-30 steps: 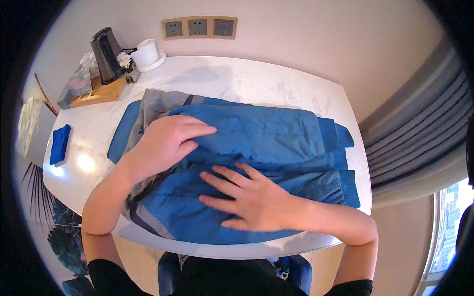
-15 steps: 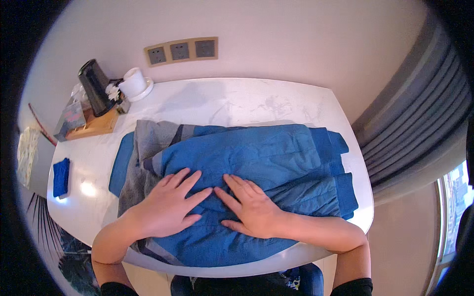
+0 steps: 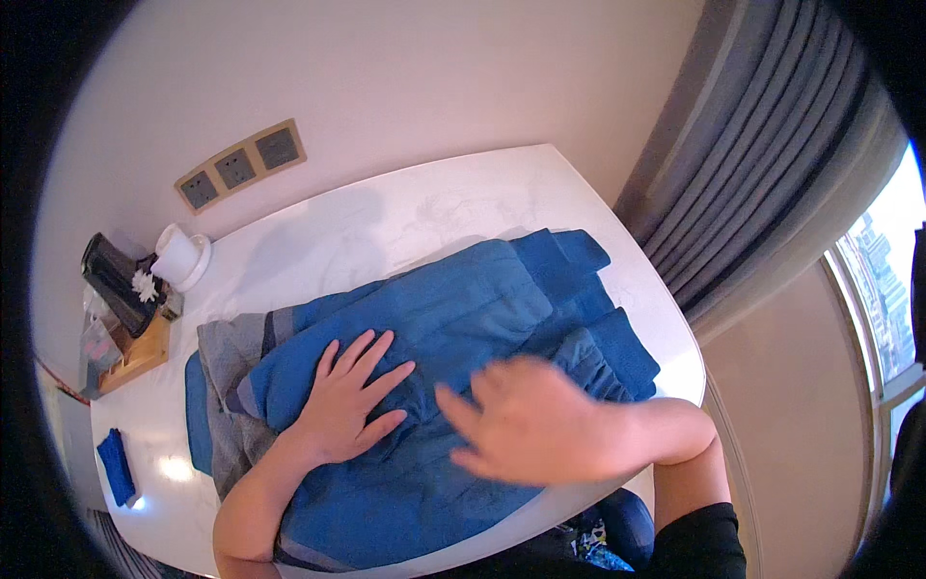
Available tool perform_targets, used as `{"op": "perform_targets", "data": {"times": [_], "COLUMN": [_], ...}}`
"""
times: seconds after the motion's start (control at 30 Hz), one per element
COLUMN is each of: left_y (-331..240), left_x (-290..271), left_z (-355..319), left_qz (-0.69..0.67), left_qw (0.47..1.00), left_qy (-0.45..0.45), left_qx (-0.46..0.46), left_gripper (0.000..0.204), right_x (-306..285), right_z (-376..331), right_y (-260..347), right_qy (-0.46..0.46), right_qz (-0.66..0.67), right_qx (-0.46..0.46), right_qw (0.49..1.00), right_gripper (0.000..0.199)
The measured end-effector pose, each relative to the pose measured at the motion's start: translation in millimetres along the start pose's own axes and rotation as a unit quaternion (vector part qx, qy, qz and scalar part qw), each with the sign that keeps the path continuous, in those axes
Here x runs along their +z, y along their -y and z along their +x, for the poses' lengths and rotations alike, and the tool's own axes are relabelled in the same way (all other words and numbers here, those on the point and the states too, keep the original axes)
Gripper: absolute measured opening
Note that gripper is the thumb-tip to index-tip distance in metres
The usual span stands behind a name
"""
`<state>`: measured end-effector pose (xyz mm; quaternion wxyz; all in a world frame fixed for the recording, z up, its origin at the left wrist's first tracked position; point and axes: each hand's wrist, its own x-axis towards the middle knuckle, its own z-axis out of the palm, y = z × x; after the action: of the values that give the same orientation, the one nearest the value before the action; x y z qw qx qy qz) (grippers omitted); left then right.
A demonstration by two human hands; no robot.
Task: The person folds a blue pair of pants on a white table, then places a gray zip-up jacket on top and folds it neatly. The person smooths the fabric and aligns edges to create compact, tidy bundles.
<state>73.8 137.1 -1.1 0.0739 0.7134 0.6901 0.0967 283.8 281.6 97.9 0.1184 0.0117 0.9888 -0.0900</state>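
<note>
A blue and grey jacket (image 3: pixel 453 289) with ribbed cuffs lies folded over on the white table, its sleeves laid across the body. On its middle rests my left hand (image 3: pixel 349 405), flat with fingers spread, holding nothing. My right hand (image 3: pixel 531 420), blurred by motion, is over the lower right part of the jacket near a gathered cuff (image 3: pixel 617 347). Its thumb and forefinger are apart and I see nothing between them. Whether it touches the cloth I cannot tell.
A small dark blue folded cloth (image 3: pixel 116 468) lies at the table's left edge. Behind it are a wooden tray (image 3: pixel 145 352), a black kettle (image 3: pixel 116 280) and a white cup (image 3: pixel 178 253) on a saucer. A grey curtain (image 3: pixel 743 164) hangs beside the table's right side.
The view has turned to the right and tilted. My right hand, flat on the jacket before, has shifted right toward the cuff side. My left hand still lies spread on the cloth.
</note>
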Motion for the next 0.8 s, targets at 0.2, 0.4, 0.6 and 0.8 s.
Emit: {"op": "perform_targets", "data": {"times": [0.2,0.4,0.6,0.8], "left_y": [1,13,29,38], "left_x": [-3,-44,-82,-60], "left_z": [3,-13,-45,-66], "left_qz": [-0.017,-0.045,0.026,0.075], "left_qw": [1.0,0.994,0.982,0.983], "left_qy": [0.017,0.092,0.133,0.055], "left_qx": [-0.007,0.045,-0.135,-0.159], "left_gripper": [0.056,0.071,0.101,0.098], "right_x": [27,9,15,64], "right_z": [39,14,6,-1], "right_y": [-137,-191,-155,-175], "right_qy": [-0.194,-0.11,-0.011,-0.195], "right_qz": [-0.073,0.032,-0.055,-0.171], "right_qx": [0.256,0.258,0.245,0.199], "right_qw": [0.944,0.959,0.968,0.945], "right_gripper": [0.052,0.065,0.092,0.049]}}
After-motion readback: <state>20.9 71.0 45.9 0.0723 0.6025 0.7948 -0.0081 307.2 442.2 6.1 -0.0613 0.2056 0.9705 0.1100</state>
